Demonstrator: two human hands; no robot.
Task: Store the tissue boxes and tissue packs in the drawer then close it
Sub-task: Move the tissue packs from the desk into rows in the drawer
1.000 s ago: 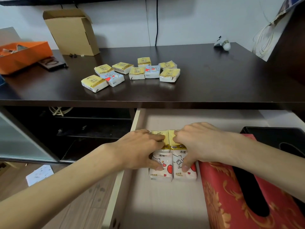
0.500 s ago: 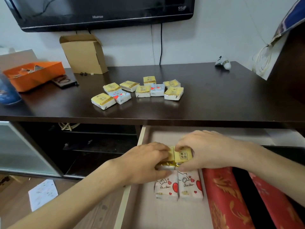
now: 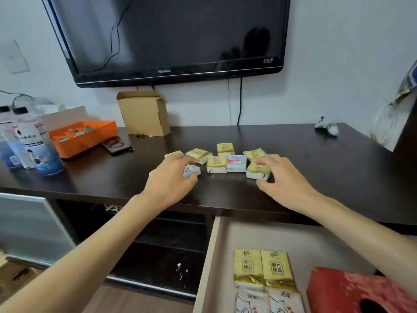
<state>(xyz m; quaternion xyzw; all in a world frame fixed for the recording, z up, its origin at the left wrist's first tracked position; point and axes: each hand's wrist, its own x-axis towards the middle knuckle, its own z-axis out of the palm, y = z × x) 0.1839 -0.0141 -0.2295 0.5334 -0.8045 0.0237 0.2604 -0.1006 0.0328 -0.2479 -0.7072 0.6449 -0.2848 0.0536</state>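
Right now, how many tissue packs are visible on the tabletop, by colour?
yellow-topped packs: 6
blue-printed packs: 2
Total: 8 visible. The left hand covers part of the row and may hide another.

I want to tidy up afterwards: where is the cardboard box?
The cardboard box stands at the back of the dark cabinet top, left of centre, under the television, right of the orange tray.

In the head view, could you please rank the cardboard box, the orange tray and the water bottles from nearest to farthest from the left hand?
From the left hand:
1. Cardboard box, behind it, against the wall.
2. Orange tray, further left on the cabinet top.
3. Water bottles, at the far left edge.
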